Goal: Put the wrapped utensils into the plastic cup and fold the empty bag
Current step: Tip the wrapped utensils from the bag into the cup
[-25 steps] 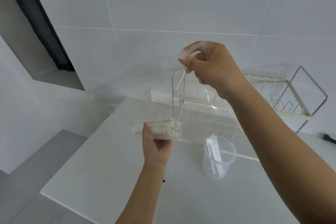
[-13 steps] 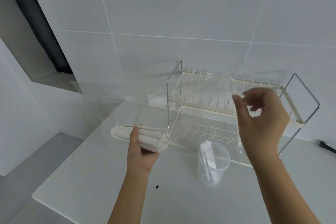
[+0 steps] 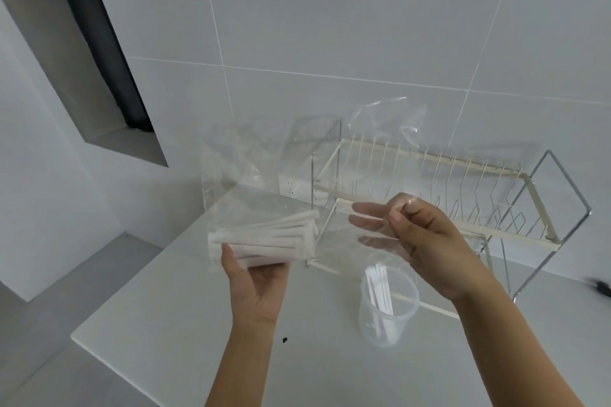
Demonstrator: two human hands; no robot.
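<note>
**Both hands on the bag above the counter**

The left hand point(image 3: 254, 277) cups a bundle of white paper-wrapped utensils point(image 3: 264, 241) inside the clear, crinkled plastic bag point(image 3: 251, 175), fingers curled underneath, thumb on top. The right hand point(image 3: 426, 241) pinches the bag's open edge, its other fingers loosely spread inside the film. The translucent plastic cup point(image 3: 388, 307) stands just below, holding a few wrapped utensils. A cream wire dish rack point(image 3: 463, 188) stands behind on the white counter point(image 3: 185, 334).

Glossy clear plastic bag point(image 3: 264, 155), prob. paper-wrapped utensils point(image 3: 267, 238)
</note>
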